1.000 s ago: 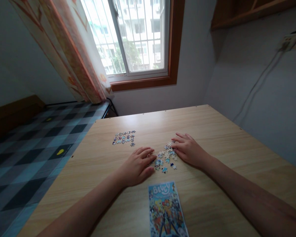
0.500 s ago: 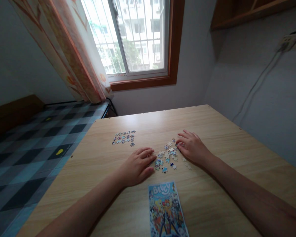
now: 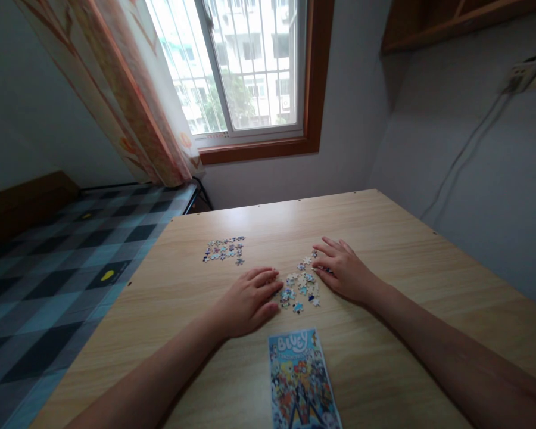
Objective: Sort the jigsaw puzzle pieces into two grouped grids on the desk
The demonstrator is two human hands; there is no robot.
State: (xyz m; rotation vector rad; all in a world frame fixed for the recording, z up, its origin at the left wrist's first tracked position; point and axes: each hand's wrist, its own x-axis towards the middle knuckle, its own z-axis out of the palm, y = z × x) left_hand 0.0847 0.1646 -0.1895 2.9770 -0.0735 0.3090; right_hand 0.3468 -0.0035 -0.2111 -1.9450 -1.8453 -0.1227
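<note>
A small heap of loose jigsaw pieces [image 3: 301, 285] lies on the wooden table [image 3: 384, 226] between my two hands. My left hand [image 3: 248, 301] rests flat on the table at the heap's left edge, fingers stretched out towards the pieces. My right hand [image 3: 343, 269] lies flat at the heap's right edge, fingers extended and touching the nearest pieces. Neither hand holds anything. A partly joined patch of pieces [image 3: 224, 249] sits farther back on the left.
A colourful picture card marked "Bluey" [image 3: 301, 381] lies near the table's front edge. A bed with a checked cover [image 3: 49, 268] stands left of the table. Behind are a barred window [image 3: 245, 65], a curtain [image 3: 129, 89] and a wall with a cable [image 3: 464, 155].
My right hand slid out to the right, then came back left against the heap, sweeping the stray pieces at the right in with it. My left hand has stayed put.
</note>
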